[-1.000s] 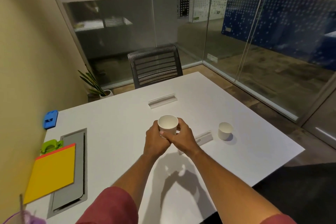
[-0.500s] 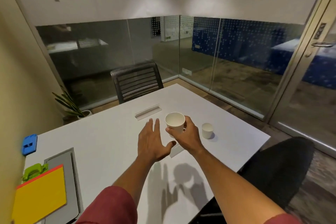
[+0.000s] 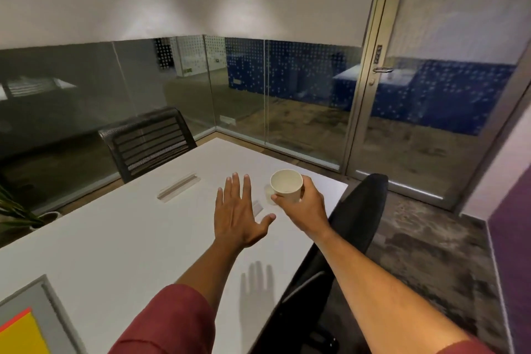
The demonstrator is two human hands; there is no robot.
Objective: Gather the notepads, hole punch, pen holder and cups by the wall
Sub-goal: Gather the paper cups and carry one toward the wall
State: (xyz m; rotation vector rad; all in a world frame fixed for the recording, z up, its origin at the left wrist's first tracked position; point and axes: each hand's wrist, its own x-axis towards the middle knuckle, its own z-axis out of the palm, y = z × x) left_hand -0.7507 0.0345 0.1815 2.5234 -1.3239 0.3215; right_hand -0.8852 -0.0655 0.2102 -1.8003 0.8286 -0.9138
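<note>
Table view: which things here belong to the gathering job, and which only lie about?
Belong to the job:
- cup, held by the right hand
- second cup, mostly hidden behind the first
- yellow notepad at the near left corner
- left hand, open above the table

Only lying about:
- clear holder
- mesh chair
- black chair
- plant

A white paper cup (image 3: 286, 185) is held upright and empty above the far right part of the white counter (image 3: 120, 238), its open mouth plainly seen. A second cup (image 3: 268, 195) is mostly hidden just behind and left of the first; only a pale blurred edge is seen. A yellow notepad (image 3: 20, 335) with an orange-red edge is seen flat at the counter's near left corner, cut off by the frame.
</note>
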